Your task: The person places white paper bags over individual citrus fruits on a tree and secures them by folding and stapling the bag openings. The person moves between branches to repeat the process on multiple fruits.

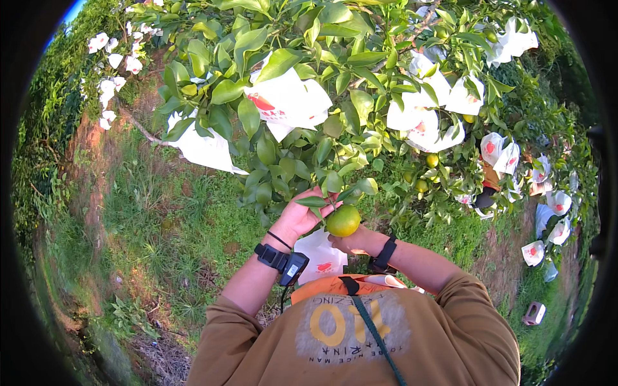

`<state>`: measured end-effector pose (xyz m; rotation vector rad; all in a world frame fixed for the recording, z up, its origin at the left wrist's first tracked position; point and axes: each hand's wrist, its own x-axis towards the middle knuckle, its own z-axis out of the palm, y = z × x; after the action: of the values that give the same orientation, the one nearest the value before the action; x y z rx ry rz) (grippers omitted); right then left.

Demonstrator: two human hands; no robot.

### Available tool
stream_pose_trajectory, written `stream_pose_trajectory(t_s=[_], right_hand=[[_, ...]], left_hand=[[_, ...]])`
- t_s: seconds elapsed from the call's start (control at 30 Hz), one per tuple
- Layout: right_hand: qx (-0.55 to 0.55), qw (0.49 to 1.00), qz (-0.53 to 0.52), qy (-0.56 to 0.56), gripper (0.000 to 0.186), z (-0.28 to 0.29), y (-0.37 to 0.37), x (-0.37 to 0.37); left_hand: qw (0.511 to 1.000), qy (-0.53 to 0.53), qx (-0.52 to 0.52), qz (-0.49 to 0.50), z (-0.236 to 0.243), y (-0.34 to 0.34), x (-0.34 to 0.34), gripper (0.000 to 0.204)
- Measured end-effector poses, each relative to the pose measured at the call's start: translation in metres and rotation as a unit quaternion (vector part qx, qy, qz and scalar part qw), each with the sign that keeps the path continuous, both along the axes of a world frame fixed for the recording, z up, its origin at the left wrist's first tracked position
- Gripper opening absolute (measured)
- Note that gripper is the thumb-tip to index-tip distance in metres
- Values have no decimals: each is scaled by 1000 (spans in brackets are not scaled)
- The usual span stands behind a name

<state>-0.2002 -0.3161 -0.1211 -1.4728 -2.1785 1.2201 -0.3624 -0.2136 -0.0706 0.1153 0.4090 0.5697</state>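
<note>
My left hand [306, 212] is closed on a leafy twig [312, 202] just above and left of a yellow-green citrus fruit [343, 220]. My right hand [351, 240], partly behind the fruit, has fingers curled at the top of a white paper bag [319, 251] with a red print, hanging below. At my waist is an orange pouch [307, 289] with pale paper [393, 281] in it.
A leafy tree [341, 64] fills the upper view, with several white bags [286, 106] and green-yellow fruits [431, 161]. An orange-and-dark shape [487, 186], possibly a person, is partly hidden at right. A small pale object [533, 313] lies on grassy ground [148, 225].
</note>
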Motion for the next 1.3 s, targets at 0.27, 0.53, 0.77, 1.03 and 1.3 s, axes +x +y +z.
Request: stream_pose_trajectory(t_s=[0.27,0.53,0.77,1.03,1.3], right_hand=[[41,969,107,-220,17,46,-7,24],[81,986,18,-146,17,79,-11,27],[118,982,-23,-144,16,93,-3,14],[136,976,-43,-165,19,88,15,-14],[237,968,-61,-58,17,63,28,-29]], left_hand=[[999,39,35,5,-14,1,-8,24],[990,131,60,-16,-9,3,-14,17],[948,196,238,-76,-10,11,-20,18],[835,351,376,-197,18,31,-43,40],[821,330,404,-232,17,54,-55,51]])
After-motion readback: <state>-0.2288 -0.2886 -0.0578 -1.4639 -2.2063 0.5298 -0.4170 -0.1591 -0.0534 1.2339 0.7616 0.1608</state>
